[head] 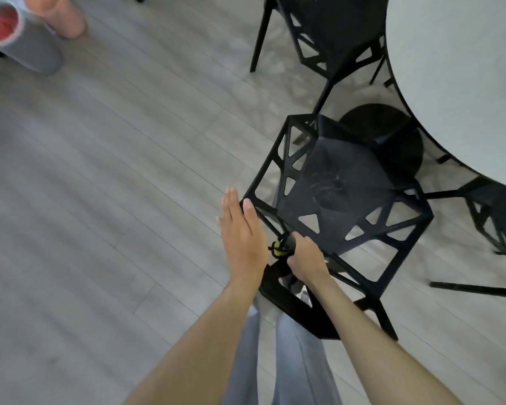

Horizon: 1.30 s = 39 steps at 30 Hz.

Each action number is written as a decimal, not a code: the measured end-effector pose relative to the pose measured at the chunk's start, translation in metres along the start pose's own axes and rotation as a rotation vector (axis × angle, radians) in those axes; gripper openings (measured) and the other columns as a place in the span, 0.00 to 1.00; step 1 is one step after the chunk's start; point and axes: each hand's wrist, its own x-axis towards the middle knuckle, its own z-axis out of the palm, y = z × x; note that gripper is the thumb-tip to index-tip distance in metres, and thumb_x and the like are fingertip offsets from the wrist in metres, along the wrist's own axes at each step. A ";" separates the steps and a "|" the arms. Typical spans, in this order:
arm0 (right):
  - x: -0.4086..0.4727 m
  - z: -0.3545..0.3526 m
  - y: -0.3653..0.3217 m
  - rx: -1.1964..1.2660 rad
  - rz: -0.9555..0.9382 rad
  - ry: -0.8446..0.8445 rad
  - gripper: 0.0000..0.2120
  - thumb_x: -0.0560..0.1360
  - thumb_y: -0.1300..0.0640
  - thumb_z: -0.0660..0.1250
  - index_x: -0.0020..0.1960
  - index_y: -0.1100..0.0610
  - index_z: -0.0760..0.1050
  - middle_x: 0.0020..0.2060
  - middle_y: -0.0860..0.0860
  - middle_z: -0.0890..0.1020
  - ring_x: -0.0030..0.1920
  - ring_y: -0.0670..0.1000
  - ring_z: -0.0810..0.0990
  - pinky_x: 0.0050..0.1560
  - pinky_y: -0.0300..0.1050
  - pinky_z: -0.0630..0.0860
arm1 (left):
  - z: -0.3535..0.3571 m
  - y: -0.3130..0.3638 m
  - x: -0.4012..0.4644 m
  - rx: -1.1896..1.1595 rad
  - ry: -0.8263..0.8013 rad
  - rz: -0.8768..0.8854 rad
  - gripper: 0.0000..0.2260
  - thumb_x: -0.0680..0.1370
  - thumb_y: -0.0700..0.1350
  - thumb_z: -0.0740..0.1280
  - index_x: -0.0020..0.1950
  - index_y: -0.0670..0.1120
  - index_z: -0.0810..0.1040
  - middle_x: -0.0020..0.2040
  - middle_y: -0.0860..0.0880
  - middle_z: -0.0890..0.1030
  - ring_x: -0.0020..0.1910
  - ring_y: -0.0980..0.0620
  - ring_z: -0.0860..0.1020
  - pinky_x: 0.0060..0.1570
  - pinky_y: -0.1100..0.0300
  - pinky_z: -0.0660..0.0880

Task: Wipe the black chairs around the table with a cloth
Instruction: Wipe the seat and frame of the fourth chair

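Note:
A black chair point(342, 188) with an open triangular frame stands just in front of me, seen from above; its seat shows pale smears. My right hand point(306, 258) grips a dark cloth with a yellow patch point(278, 248) against the chair's near top rail. My left hand point(241, 229) is beside the rail's left corner with its fingers straight, and the thumb touches the frame. A second black chair point(319, 33) stands farther back. A third black chair point(503, 226) is at the right edge, partly under the table.
A round white table point(456, 68) fills the upper right, its black disc base point(389, 133) behind the near chair. A grey cylinder with a red top point(15, 36) and a pink one point(65, 19) stand at the top left. Grey plank floor lies open to the left.

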 end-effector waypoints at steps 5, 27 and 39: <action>-0.047 -0.034 -0.004 0.329 -0.204 -0.187 0.14 0.74 0.65 0.69 0.54 0.49 0.80 0.44 0.45 0.86 0.47 0.47 0.86 0.51 0.47 0.81 | -0.003 0.004 -0.002 -0.002 -0.001 -0.014 0.25 0.89 0.56 0.47 0.85 0.50 0.56 0.84 0.56 0.58 0.82 0.63 0.51 0.83 0.51 0.48; -0.073 -0.045 0.009 0.708 -0.360 -0.350 0.11 0.76 0.50 0.77 0.57 0.48 0.83 0.49 0.48 0.87 0.53 0.47 0.86 0.56 0.48 0.81 | -0.003 0.008 -0.010 -0.188 0.044 -0.073 0.25 0.87 0.56 0.44 0.85 0.54 0.53 0.83 0.55 0.60 0.81 0.61 0.57 0.82 0.56 0.52; 0.056 0.000 -0.069 0.487 -0.428 0.096 0.12 0.76 0.66 0.64 0.51 0.49 0.77 0.45 0.46 0.83 0.49 0.49 0.82 0.49 0.52 0.81 | -0.001 -0.001 -0.005 -0.136 0.031 -0.084 0.27 0.85 0.49 0.47 0.86 0.53 0.52 0.83 0.53 0.59 0.80 0.63 0.58 0.78 0.66 0.54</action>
